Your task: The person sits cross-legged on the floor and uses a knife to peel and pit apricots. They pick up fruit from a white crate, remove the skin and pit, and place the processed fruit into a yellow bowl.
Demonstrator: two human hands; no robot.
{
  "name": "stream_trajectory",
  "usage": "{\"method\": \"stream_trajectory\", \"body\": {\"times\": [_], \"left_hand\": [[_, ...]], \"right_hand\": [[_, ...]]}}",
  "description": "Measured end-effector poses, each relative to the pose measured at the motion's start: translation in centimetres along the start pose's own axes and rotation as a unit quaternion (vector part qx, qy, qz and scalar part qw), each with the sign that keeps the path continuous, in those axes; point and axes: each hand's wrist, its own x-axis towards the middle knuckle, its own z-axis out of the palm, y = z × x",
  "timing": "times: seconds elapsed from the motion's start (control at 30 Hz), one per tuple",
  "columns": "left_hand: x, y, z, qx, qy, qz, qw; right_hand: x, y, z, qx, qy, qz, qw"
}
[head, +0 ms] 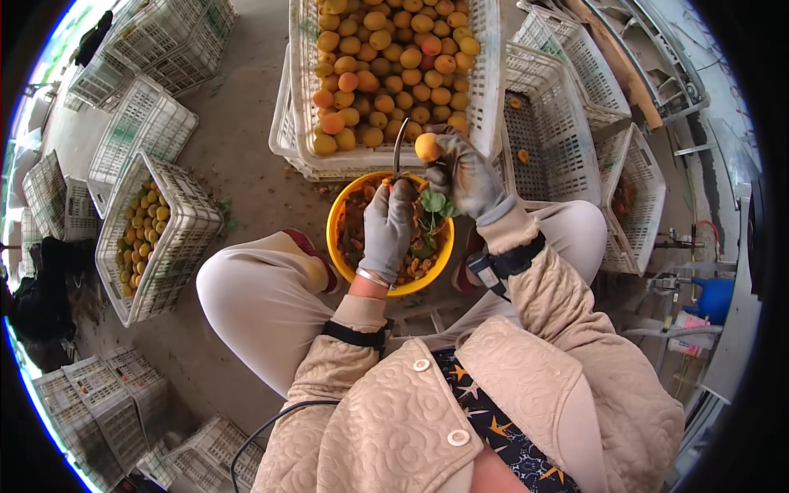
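Observation:
My left hand, in a grey work glove, is closed on a hand tool with a slim curved metal blade. The blade points up and away from me; most of the handle is hidden in the fist. My right hand, also gloved, pinches a yellow-orange apricot just right of the blade, apart from it. Below both hands stands a yellow plastic tub between my feet. Dark fruit scraps, pits and some green leaves lie in it. Ahead, a white plastic crate is filled with apricots.
At the right are a white crate with a few apricot halves and another crate with reddish contents. To the left, a tilted crate holds apricots. Stacked crates rise at the far left. A blue tank and pipes stand right.

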Motion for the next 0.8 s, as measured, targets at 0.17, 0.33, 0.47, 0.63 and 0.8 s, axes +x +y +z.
{"method": "stream_trajectory", "body": {"times": [0.17, 0.33, 0.47, 0.63, 0.8], "left_hand": [[-1.0, 1.6, 0.6, 0.085, -0.045, 0.004, 0.995], [-1.3, 2.3, 0.9, 0.180, -0.035, 0.085, 0.979], [-1.5, 3.0, 1.2, 0.261, -0.051, 0.119, 0.957], [-1.7, 2.2, 1.0, 0.345, -0.030, 0.141, 0.928], [-2.0, 1.2, 1.4, 0.392, -0.028, 0.119, 0.912]], "right_hand": [[-3.2, 2.1, 0.7, 0.009, 0.087, 0.073, 0.994], [-4.1, 3.8, 1.5, -0.032, 0.123, 0.035, 0.991], [-3.6, 5.0, 0.4, -0.074, 0.108, -0.031, 0.991], [-3.3, 6.1, -0.9, -0.097, 0.083, -0.062, 0.990], [-2.7, 7.6, -3.1, -0.201, 0.088, -0.111, 0.969]]}}
